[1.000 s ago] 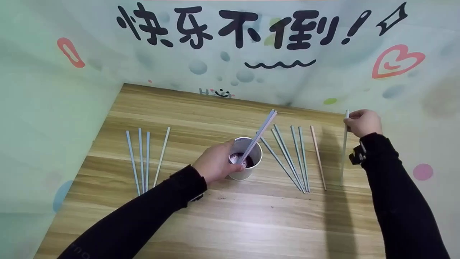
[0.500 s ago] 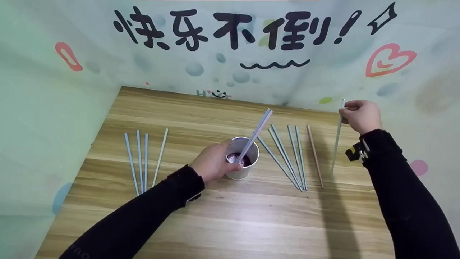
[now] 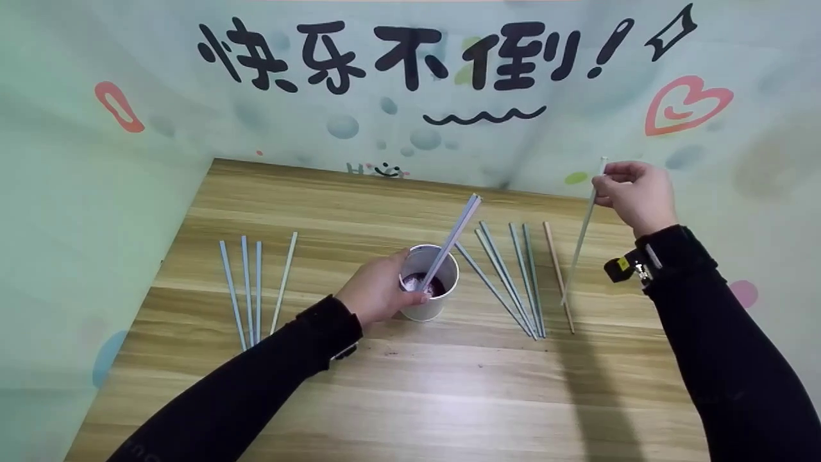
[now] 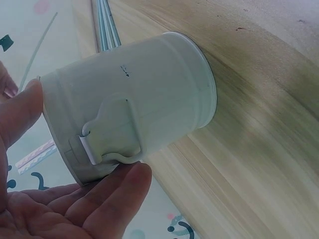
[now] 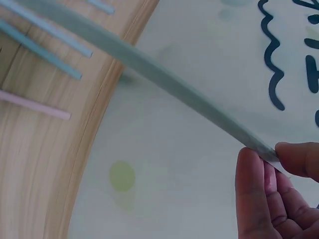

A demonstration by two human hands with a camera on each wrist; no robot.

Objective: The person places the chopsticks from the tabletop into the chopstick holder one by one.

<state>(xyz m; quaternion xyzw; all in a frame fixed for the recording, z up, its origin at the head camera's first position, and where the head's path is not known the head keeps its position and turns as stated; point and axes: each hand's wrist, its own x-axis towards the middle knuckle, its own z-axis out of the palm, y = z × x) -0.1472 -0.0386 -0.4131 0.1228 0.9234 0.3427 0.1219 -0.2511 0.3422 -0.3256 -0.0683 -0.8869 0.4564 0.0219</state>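
Note:
My left hand (image 3: 378, 289) holds a white cup (image 3: 426, 312) near its rim, with the thumb at the near side. A few lilac and pink straws (image 3: 454, 232) lean out of the cup to the upper right, and dark, shiny patches show on its inside bottom. In the left wrist view, the cup wall (image 4: 154, 84) bears a raised bracket with a curled lip. Thumb and fingers of my right hand (image 3: 644, 196) pinch a pale green straw (image 3: 582, 232) by its upper end. That straw slants above the table, its lower end over a pink straw (image 3: 553, 250).
Several blue-green straws (image 3: 517, 269) lie right of the cup, beside the pink one. Blue straws (image 3: 244, 276) and one pale straw (image 3: 286, 273) lie on the left, partly hidden by my sleeve. A printed cloth (image 3: 308, 138) rises behind the wooden table (image 3: 417, 398).
My right hand has lifted the pale green straw and tilted it, its lower end swinging left toward the pink straw. The left hand still holds the cup; the head view has shifted slightly.

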